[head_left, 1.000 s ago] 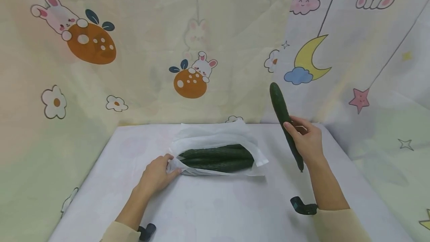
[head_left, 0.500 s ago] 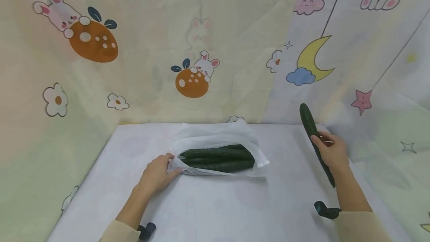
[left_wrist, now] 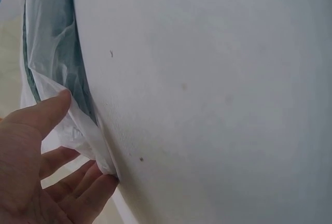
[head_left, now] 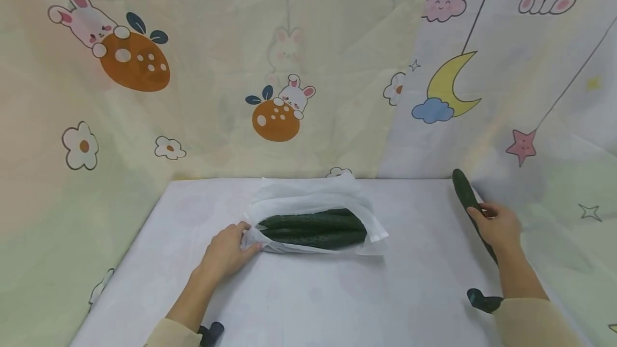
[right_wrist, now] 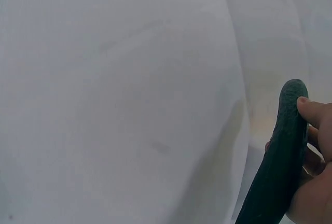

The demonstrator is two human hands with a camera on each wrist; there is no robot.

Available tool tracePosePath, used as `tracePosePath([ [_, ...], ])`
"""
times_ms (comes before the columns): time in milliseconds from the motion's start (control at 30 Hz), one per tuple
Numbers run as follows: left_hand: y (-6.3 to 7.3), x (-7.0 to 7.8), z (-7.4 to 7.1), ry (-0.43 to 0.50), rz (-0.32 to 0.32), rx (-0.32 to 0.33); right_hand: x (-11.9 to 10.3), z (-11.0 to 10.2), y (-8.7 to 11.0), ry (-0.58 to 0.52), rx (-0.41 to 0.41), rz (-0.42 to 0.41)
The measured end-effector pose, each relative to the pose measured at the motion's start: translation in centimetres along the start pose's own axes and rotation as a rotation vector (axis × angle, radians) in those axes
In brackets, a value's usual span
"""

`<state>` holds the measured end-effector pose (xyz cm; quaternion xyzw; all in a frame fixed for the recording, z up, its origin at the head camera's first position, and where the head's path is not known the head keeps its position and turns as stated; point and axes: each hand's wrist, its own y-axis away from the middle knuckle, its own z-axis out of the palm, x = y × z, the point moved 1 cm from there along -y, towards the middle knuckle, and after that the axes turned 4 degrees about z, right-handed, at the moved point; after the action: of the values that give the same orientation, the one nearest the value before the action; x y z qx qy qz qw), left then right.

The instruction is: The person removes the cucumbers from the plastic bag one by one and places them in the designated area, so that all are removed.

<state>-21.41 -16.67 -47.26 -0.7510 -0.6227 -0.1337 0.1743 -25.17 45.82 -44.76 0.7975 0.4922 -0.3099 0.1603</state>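
While the bare right hand (head_left: 498, 226) grips a long, slender, dark green cucumber (head_left: 464, 190) near its middle, I'm reading its angle from my end, b/c that's the relation I judge counts most: long axis vs. the table's right edge. It slants, rounded tip far and to the left, other end near and to the right, partly hidden by the hand. So it runs roughly along that edge, over the far right part of the white cloth-covered table (head_left: 414, 277). I can't tell for sure whether any of it touches the cloth; right-wrist cam shows a shadow to its left, no clear contact.

Well apart to the left, approx. mid-table, sits a thin, crinkled, translucent white bag (head_left: 308, 190), its gap facing me. Inside, other dark green cucumbers (head_left: 313, 228) lie L–R, i.e. on a different axis from the held one. The bare left hand (head_left: 226, 250) pinches the bag's left end, thumb on the near side; left-wrist cam confirms film betw. thumb and fingers. Re: who's nearer, L is at the bag, R is way off w/ the single cuke, its thumb and fingers narrow around it.
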Motion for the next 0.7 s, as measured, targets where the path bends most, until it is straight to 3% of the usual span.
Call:
tracePosePath([
  [100,0.0,0.0,0.0,-0.004,0.0,0.0,0.9,-0.2,-0.2,0.046,-0.016,0.007],
  [367,0.1,-0.1,0.1,-0.001,-0.003,0.0,3.2,0.5,-0.7,0.137,0.022,-0.085],
  [700,0.0,0.0,0.1,-0.016,0.008,0.012,3.6,0.7,-0.3,0.206,0.029,-0.129],
])
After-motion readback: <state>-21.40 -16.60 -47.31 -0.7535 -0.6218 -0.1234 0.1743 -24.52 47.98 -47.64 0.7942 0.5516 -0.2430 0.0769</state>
